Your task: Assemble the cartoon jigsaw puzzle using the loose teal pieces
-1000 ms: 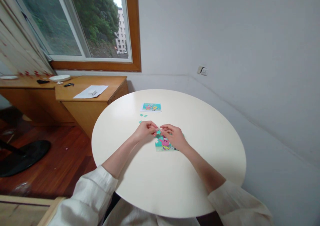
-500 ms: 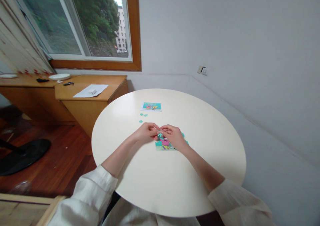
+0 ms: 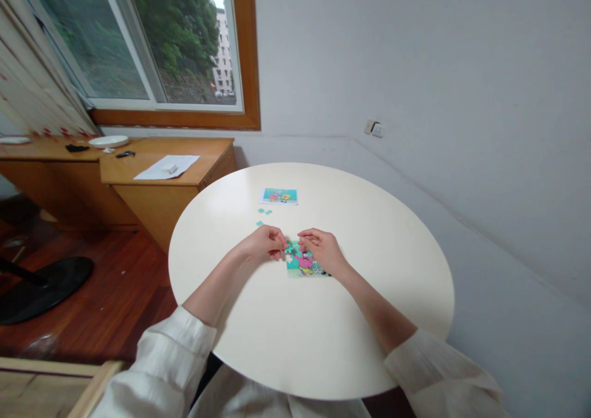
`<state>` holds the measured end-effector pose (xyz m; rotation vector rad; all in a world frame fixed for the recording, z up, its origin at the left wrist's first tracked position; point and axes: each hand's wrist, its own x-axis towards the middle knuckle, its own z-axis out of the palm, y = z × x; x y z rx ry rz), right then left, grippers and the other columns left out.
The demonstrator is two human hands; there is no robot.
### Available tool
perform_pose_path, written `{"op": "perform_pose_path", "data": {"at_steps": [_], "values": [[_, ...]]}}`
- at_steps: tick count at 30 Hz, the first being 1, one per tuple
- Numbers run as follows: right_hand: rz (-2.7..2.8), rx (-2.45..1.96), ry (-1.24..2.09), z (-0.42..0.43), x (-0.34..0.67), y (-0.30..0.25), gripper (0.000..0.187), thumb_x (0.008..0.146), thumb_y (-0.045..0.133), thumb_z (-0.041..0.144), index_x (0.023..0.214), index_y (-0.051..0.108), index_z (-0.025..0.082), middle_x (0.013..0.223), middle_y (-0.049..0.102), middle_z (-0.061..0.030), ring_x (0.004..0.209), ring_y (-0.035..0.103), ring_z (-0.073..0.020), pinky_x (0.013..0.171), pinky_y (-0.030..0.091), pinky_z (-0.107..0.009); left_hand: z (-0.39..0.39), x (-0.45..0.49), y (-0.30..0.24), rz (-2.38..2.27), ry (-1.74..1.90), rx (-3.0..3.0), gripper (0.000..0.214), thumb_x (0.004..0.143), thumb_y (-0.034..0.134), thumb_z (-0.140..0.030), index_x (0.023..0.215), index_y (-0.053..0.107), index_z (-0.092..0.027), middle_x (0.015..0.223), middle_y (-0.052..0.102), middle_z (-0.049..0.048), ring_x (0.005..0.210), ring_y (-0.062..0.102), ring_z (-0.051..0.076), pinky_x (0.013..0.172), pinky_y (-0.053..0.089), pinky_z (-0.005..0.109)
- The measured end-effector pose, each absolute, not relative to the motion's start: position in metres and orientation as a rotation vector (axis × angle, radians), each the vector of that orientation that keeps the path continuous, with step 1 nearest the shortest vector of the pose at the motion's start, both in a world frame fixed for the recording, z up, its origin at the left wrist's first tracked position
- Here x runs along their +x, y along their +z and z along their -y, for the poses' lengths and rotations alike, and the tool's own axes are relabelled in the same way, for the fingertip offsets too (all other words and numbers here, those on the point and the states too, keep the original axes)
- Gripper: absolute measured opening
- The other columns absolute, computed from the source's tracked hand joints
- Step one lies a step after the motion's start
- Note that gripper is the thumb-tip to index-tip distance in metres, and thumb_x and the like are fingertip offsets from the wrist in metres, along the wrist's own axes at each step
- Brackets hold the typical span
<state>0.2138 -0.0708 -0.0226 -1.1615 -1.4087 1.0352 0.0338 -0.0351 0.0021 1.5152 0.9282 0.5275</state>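
Note:
A partly joined jigsaw puzzle (image 3: 305, 265) with a pink cartoon figure on teal lies flat on the round white table (image 3: 295, 338). At its upper left corner, my left hand (image 3: 270, 243) pinches a small teal puzzle piece (image 3: 289, 247) between thumb and fingers. My right hand (image 3: 319, 247) hovers over the puzzle's upper right part and hides some of it. Its fingers are loosely bent and apart, with nothing visible between them. Farther back lie a few loose teal puzzle pieces (image 3: 261, 211), one of them just beyond my left hand.
A picture card (image 3: 279, 197) with two cartoon figures lies toward the table's far side. Left of the table stands a wooden desk (image 3: 217, 159) with a sheet of paper (image 3: 161, 168) and a white plate (image 3: 108, 141). A wall with a socket (image 3: 377, 130) rises behind.
My hands, together at the puzzle's top edge before, have parted. The left moved slightly left with the teal piece showing at its fingertips; the right shifted slightly right.

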Motion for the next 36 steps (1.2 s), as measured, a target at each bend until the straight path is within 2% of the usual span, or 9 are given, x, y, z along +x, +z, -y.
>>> {"op": "perform_pose_path", "data": {"at_steps": [10,14,20,24,31,36], "values": [[1.444,-1.199,0.977,0.072,0.217,-0.018,0.021,0.068,0.058,0.035,0.078,0.059,0.016,0.063,0.059,-0.0004,0.054,0.056,-0.0114,0.051,0.046,-0.025,0.036,0.033,-0.002,-0.965,0.412,1.629,0.018,0.061,0.066,-0.024,0.058,0.054,-0.011,0.041,0.054,-0.0019,0.033,0.042,0.004,0.037,0.032,0.017],[1.484,-1.178,0.959,0.071,0.218,-0.018,0.022,0.068,0.058,0.034,0.08,0.061,0.016,0.064,0.059,-0.0009,0.057,0.057,-0.0116,0.056,0.046,-0.026,0.037,0.034,0.0,-0.938,0.448,1.61,0.019,0.061,0.067,-0.026,0.06,0.055,-0.012,0.043,0.056,-0.002,0.037,0.046,0.005,0.038,0.033,0.017],[1.707,-1.089,0.973,0.078,0.215,-0.012,0.025,0.066,0.063,0.03,0.087,0.066,0.016,0.078,0.063,-0.0034,0.069,0.056,-0.0121,0.065,0.046,-0.026,0.039,0.038,0.001,-0.803,0.498,1.585,0.024,0.063,0.067,-0.031,0.069,0.052,-0.013,0.046,0.057,-0.0029,0.041,0.05,0.006,0.043,0.038,0.018],[1.745,-1.106,1.022,0.081,0.214,-0.009,0.026,0.069,0.061,0.031,0.089,0.067,0.016,0.071,0.061,-0.002,0.062,0.052,-0.0107,0.059,0.044,-0.024,0.04,0.041,-0.001,-0.77,0.523,1.538,0.029,0.062,0.069,-0.031,0.072,0.048,-0.015,0.046,0.057,-0.0038,0.038,0.049,0.006,0.041,0.035,0.017],[1.751,-1.036,1.108,0.081,0.217,-0.01,0.026,0.064,0.063,0.023,0.089,0.066,0.016,0.076,0.057,-0.0007,0.061,0.047,-0.0081,0.06,0.042,-0.023,0.043,0.045,0.001,-0.78,0.57,1.498,0.034,0.059,0.071,-0.033,0.071,0.044,-0.016,0.044,0.055,-0.0056,0.039,0.048,0.006,0.041,0.034,0.017],[1.782,-1.112,1.08,0.082,0.216,-0.009,0.02,0.066,0.06,0.021,0.085,0.065,0.015,0.063,0.051,0.0028,0.055,0.043,-0.0074,0.054,0.038,-0.021,0.045,0.046,0.002,-0.758,0.582,1.465,0.036,0.059,0.071,-0.036,0.071,0.044,-0.016,0.044,0.056,-0.0047,0.039,0.049,0.007,0.042,0.035,0.017]]}}
